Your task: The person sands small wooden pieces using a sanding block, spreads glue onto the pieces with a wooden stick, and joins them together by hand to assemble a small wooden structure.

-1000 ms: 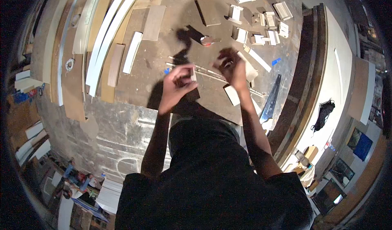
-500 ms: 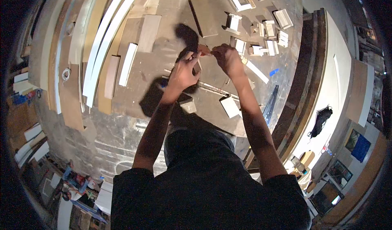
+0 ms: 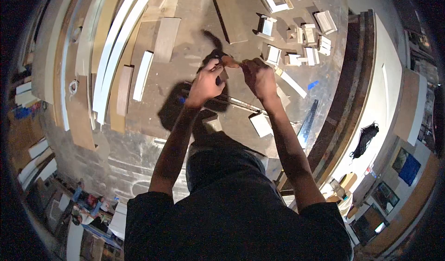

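Note:
My left hand point(image 3: 207, 86) is raised over the worktable with its fingers curled; what lies inside them is hidden. A small orange-brown piece point(image 3: 231, 62) shows between my two hands, too small and blurred to name. At its right end, the fingers of my right hand point(image 3: 258, 79) are pinched together on it. Below the hands a long thin strip point(image 3: 243, 105) lies slantwise on the table, beside a pale wooden block point(image 3: 261, 124). Another small block point(image 3: 212, 123) sits nearer my body, partly in shadow.
Several small wooden assemblies point(image 3: 273, 55) stand at the back right of the worktable point(image 3: 185, 78). Long boards point(image 3: 111, 52) line the left side. A blue handsaw point(image 3: 308, 124) lies near the right edge. Black cord point(image 3: 365, 140) rests on a white panel farther right.
Both hands have shifted slightly down toward my body, and the right one has turned a little. The small orange-brown piece stays between them. The view has moved slightly.

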